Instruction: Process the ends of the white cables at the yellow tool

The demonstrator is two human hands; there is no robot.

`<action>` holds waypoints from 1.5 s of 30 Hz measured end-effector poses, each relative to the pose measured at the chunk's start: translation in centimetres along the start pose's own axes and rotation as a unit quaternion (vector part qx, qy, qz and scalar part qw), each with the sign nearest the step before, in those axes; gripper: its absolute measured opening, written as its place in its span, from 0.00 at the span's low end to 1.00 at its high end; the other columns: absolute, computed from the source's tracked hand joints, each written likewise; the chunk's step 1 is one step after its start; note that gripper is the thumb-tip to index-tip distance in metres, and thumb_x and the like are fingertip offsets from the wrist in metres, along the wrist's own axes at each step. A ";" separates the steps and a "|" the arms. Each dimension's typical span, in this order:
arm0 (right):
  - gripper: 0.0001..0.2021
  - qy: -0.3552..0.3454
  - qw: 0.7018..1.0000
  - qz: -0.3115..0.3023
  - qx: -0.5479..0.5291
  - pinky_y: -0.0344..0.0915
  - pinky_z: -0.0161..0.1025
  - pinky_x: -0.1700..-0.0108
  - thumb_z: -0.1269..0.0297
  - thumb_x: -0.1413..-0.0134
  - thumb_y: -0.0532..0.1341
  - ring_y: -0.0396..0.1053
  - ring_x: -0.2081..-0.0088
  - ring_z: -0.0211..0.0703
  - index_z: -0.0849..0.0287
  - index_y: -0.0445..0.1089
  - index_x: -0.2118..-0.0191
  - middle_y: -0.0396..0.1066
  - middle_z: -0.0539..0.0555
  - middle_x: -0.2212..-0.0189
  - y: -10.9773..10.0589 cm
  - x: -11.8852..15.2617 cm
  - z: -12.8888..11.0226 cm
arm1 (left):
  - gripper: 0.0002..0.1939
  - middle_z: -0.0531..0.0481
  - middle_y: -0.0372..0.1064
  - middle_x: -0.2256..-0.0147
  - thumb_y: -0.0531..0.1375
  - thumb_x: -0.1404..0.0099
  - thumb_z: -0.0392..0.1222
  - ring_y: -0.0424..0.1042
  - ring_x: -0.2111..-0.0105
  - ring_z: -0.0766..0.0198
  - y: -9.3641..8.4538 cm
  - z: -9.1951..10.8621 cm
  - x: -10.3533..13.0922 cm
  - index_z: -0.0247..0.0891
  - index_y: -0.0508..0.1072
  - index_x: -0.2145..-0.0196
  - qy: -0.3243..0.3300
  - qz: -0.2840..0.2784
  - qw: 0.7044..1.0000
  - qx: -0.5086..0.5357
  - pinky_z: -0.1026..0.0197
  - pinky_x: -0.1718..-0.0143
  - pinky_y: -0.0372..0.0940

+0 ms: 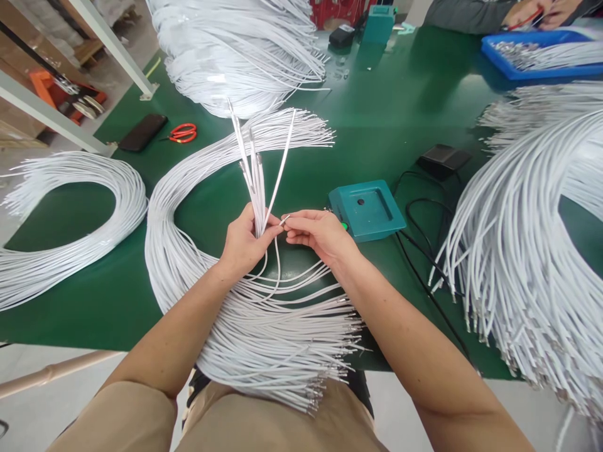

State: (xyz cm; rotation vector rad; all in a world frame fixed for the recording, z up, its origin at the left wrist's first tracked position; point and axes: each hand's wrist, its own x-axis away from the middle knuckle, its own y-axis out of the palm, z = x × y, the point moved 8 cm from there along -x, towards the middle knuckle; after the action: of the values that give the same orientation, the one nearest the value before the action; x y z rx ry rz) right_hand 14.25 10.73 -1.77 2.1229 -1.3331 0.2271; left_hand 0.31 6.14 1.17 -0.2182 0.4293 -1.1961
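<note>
Several white cables (257, 182) stand upright in my left hand (247, 238), which is closed around them; some show metal ends at the top. Close beside it, my right hand (313, 231) pinches the end of one white cable between thumb and fingertips, and the left thumb almost meets it there. Beneath both hands a large curved bundle of white cables (164, 251) lies on the green table, its near ends hanging over the edge toward my lap. Just right of my right hand sits a teal box-shaped device (370, 210) with a green spot on its side.
White cable bundles lie at the left (103, 232), the back (230, 56) and the right (527, 251). Red-handled scissors (183, 132), a dark phone-like case (142, 132), a black pedal-like block (443, 161) and black cords surround the work. Another person's hands (537, 14) are behind a blue tray (499, 63).
</note>
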 end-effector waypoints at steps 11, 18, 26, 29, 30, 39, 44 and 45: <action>0.07 -0.041 0.996 -0.014 0.076 0.69 0.35 0.68 0.63 0.46 0.60 0.67 0.76 0.33 0.61 0.71 0.68 0.71 0.49 0.77 -0.1 0.0 -0.8 | 0.15 0.53 0.73 0.71 0.68 0.46 0.44 0.73 0.72 0.64 0.8 -1.0 -0.3 0.38 0.67 0.66 -0.056 -0.042 0.995 0.069 0.62 0.66 0.65; 0.04 -0.291 0.881 0.035 0.371 0.64 0.37 0.61 0.69 0.47 0.60 0.68 0.68 0.38 0.59 0.71 0.71 0.73 0.50 0.71 1.0 0.9 -2.9 | 0.25 0.55 0.70 0.72 0.70 0.48 0.42 0.70 0.74 0.69 2.1 -1.5 0.0 0.39 0.70 0.53 -0.131 -0.111 0.960 0.222 0.66 0.71 0.64; 0.14 -0.455 0.622 0.025 0.637 0.59 0.40 0.61 0.69 0.37 0.49 0.62 0.65 0.43 0.60 0.69 0.70 0.69 0.56 0.69 3.3 3.0 -3.4 | 0.23 0.53 0.71 0.70 0.70 0.47 0.37 0.69 0.72 0.73 3.4 -2.5 0.7 0.38 0.76 0.52 -0.254 -0.180 0.883 0.351 0.70 0.69 0.64; 0.11 -0.430 0.601 0.043 0.672 0.58 0.42 0.61 0.69 0.38 0.51 0.63 0.62 0.46 0.60 0.70 0.66 0.70 0.57 0.66 2.9 2.9 -4.3 | 0.24 0.52 0.71 0.68 0.70 0.48 0.37 0.70 0.71 0.71 3.3 -2.7 0.7 0.38 0.76 0.52 -0.250 -0.179 0.890 0.335 0.69 0.69 0.65; 0.10 -0.426 0.590 0.063 0.684 0.57 0.43 0.60 0.69 0.39 0.51 0.63 0.60 0.49 0.61 0.70 0.64 0.71 0.59 0.64 2.6 2.9 -4.8 | 0.24 0.52 0.71 0.68 0.70 0.49 0.37 0.71 0.71 0.70 3.2 -2.7 0.6 0.38 0.76 0.52 -0.243 -0.175 0.895 0.330 0.68 0.69 0.65; 0.07 -0.416 0.637 0.073 0.645 0.58 0.45 0.53 0.73 0.41 0.54 0.67 0.59 0.48 0.59 0.70 0.65 0.74 0.56 0.63 1.4 2.8 -5.7 | 0.27 0.53 0.70 0.71 0.72 0.53 0.38 0.70 0.71 0.68 2.7 -2.8 -0.1 0.39 0.75 0.53 -0.190 -0.154 0.928 0.282 0.67 0.73 0.62; 0.09 -0.435 0.655 0.066 0.614 0.59 0.46 0.49 0.75 0.43 0.54 0.67 0.55 0.48 0.58 0.70 0.67 0.75 0.56 0.60 1.9 3.0 -5.4 | 0.28 0.55 0.69 0.71 0.71 0.52 0.38 0.66 0.74 0.72 2.7 -2.6 -0.2 0.41 0.73 0.51 -0.172 -0.158 0.930 0.283 0.68 0.74 0.61; 0.09 -0.437 0.656 0.067 0.611 0.59 0.46 0.49 0.76 0.43 0.54 0.68 0.55 0.47 0.58 0.70 0.67 0.75 0.56 0.60 2.0 3.0 -5.3 | 0.28 0.55 0.68 0.72 0.71 0.51 0.38 0.65 0.74 0.72 2.7 -2.6 -0.2 0.41 0.73 0.51 -0.172 -0.159 0.930 0.283 0.68 0.74 0.60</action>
State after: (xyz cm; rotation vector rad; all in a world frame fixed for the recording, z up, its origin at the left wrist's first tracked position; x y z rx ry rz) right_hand 14.90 10.97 4.62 3.5391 -2.2989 0.1687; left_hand 1.46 7.42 -2.14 0.0086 -0.2761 -1.5143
